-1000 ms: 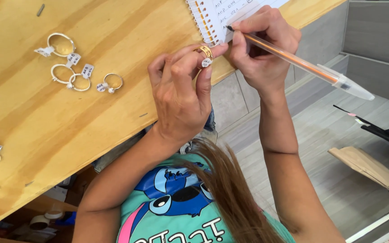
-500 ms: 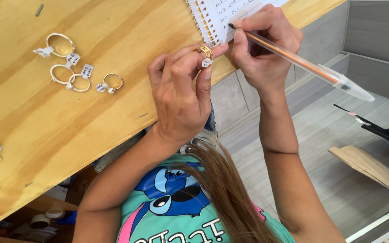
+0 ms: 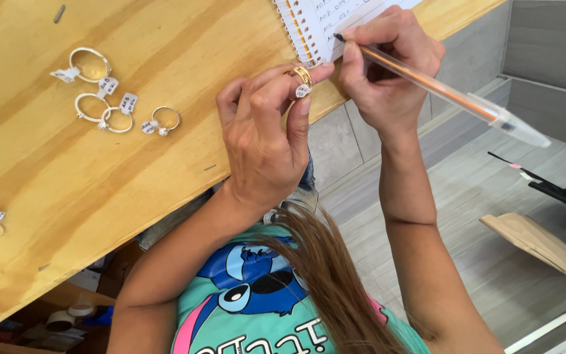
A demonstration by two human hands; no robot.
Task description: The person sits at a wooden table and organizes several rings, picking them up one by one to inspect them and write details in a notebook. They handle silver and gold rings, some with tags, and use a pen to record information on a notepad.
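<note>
nothing moved: pen [image 3: 440, 88] tip still points upper-left on notebook [image 3: 335, 19].

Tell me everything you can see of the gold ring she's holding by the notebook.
The gold ring is a wide, shiny, metal-looking band, pinched between the left hand's fingertips near the wooden table's edge, just beside the spiral notebook. A small round white tag hangs under it against the thumb. Fingers hide part of the band; any markings are too small to make out.
</note>
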